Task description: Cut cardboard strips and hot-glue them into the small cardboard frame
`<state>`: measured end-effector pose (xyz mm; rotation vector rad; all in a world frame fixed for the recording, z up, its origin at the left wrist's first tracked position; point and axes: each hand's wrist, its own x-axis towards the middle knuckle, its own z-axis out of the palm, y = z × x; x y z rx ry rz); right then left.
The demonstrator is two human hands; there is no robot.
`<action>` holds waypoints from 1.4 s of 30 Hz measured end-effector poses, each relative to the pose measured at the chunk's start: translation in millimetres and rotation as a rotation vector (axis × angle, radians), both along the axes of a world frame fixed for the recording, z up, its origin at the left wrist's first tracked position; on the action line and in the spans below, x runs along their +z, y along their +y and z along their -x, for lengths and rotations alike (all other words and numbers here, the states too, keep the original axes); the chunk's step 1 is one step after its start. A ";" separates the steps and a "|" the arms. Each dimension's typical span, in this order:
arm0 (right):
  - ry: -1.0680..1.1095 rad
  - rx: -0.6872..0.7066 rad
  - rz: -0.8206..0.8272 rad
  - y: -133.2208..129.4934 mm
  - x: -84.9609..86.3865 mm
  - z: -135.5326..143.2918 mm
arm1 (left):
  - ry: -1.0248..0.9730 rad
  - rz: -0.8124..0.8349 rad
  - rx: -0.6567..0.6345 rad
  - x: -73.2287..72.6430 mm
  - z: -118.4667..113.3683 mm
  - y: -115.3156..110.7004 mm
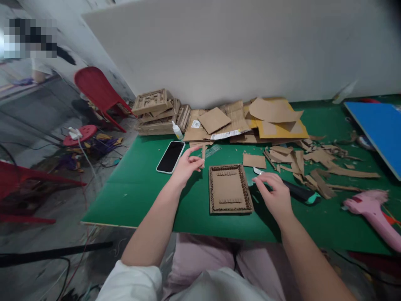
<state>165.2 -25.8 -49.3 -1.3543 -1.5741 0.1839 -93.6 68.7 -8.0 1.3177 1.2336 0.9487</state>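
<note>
My left hand [187, 164] pinches a small cardboard strip [203, 156] upright between thumb and fingers, just left of a shallow cardboard tray [230, 187]. The tray lies flat, with corrugated edging round its rim and a short ridged strip near its top and bottom. At the tray's right side, my right hand [274, 194] has thumb and forefinger pressed together; anything between them is too small to make out. A utility knife [299, 191] with a black and teal handle lies behind that hand, its blade showing past the fingers.
A phone [171, 157], glue bottle [177, 130] and stacked cardboard pieces [156, 113] are at the left. Cardboard scraps [297, 161] and a pink glue gun [369, 209] lie right, near a blue board [376, 129]. Another person [40, 62] is at far left.
</note>
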 end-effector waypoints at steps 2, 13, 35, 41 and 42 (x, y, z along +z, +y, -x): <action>0.020 -0.011 0.009 0.8 0.5 1.6 | -0.021 0.029 -0.018 -2.5 -1.0 -14.4; -0.031 -0.415 0.082 -8.1 13.9 -49.5 | 0.489 -0.231 0.164 -40.9 11.9 -2.5; -0.772 -0.384 0.572 57.1 12.6 -55.1 | 0.790 -0.355 0.161 -31.4 16.6 -14.2; -0.778 -0.440 0.468 51.1 22.6 -50.8 | 0.679 -0.375 0.192 -27.7 16.2 -18.1; -0.777 -0.410 0.423 46.8 27.5 -46.1 | 0.653 -0.374 0.204 -26.7 15.2 -19.1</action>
